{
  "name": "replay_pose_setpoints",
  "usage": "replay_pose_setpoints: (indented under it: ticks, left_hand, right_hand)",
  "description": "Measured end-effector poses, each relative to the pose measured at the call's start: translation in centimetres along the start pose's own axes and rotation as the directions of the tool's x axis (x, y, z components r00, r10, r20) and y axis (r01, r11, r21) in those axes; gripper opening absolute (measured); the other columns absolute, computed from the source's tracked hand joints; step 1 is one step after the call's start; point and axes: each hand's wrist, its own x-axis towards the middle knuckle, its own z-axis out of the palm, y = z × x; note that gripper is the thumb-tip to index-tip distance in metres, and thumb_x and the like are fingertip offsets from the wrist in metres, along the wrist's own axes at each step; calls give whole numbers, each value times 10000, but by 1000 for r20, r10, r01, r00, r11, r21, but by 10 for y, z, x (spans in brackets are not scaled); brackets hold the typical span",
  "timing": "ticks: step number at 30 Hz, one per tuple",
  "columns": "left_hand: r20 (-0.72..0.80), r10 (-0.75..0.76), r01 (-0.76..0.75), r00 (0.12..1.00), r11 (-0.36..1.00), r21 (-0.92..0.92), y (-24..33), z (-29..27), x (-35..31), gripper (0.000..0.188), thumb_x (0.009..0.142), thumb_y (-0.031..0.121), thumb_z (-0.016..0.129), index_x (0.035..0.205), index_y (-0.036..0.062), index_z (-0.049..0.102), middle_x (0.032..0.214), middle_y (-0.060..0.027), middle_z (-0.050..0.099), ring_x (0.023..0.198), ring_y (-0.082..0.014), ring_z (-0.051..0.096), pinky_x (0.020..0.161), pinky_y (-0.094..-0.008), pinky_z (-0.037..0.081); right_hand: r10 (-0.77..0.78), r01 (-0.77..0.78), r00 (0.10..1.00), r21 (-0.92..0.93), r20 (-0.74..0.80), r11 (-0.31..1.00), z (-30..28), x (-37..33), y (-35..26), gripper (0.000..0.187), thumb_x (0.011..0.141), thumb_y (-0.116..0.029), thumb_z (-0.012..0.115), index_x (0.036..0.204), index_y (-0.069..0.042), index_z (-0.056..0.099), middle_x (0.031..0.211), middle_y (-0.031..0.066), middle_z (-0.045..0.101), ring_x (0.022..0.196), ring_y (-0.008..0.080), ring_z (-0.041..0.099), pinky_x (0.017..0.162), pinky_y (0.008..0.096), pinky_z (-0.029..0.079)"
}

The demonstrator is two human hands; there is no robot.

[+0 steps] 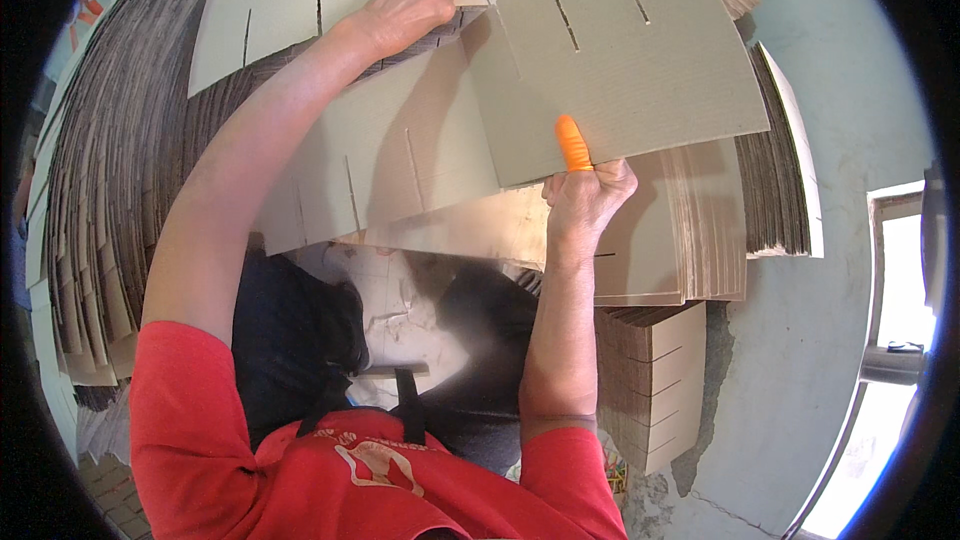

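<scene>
My right hand is closed on the lower edge of a grey-beige slotted cardboard sheet, its orange finger cover lying on the sheet's face. The sheet is tilted up and meets another slotted cardboard panel along a crease or edge; I cannot tell whether they are one piece. Farther off, my left hand has its fingers curled at the edge of a pale slotted cardboard sheet. A bit of orange shows at its fingers, whose tips are mostly hidden.
A tall row of stacked cardboard stands along the left. To the right are more cardboard stacks, a dark-edged bundle and a lower slotted pile. A pale wall and a bright window lie beyond.
</scene>
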Motion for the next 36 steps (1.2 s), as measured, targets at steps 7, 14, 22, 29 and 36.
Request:
replay_pose_setpoints:
  ticks: [7,14,22,29,36]
  left_hand:
    - [-227,154,-157,962,988,8,26,-12,-13,60,672,-9,629,711,-52,641,853,-131,545,950,-233,563,563,-287,589]
    - [-20,252,-245,967,912,-330,125,-79,-60,243,672,59,661,856,-98,683,1151,-265,601,1087,-302,551,742,-315,596]
    - [-170,-174,12,970,734,-680,66,-76,-28,623,782,394,779,1237,8,598,1260,-157,619,1081,-317,583,921,-438,501]
    - [-61,-185,191,981,976,103,-68,63,-5,286,828,77,655,1094,-25,619,1067,-155,648,1093,-311,567,924,-388,472]
    - [-75,-172,167,982,984,-68,-52,46,15,83,808,74,669,869,37,625,900,-94,658,1005,-264,593,867,-405,508]
  right_hand:
    - [-173,175,984,-51,47,983,-8,9,27,325,816,161,424,948,31,691,689,19,567,460,31,389,370,227,300]
    - [-206,197,978,-166,-36,966,-8,14,44,328,825,162,405,951,40,681,721,54,596,427,28,358,326,232,273]
    - [-89,85,996,-225,-10,971,0,4,19,333,777,185,395,903,48,671,773,92,648,432,30,350,317,243,251]
    - [-118,129,991,-243,59,961,17,-1,21,354,708,204,391,840,48,680,738,40,644,497,22,408,365,226,309]
    - [-171,200,979,-406,108,892,14,-5,18,117,777,53,761,864,68,685,720,167,682,603,126,473,574,316,450]
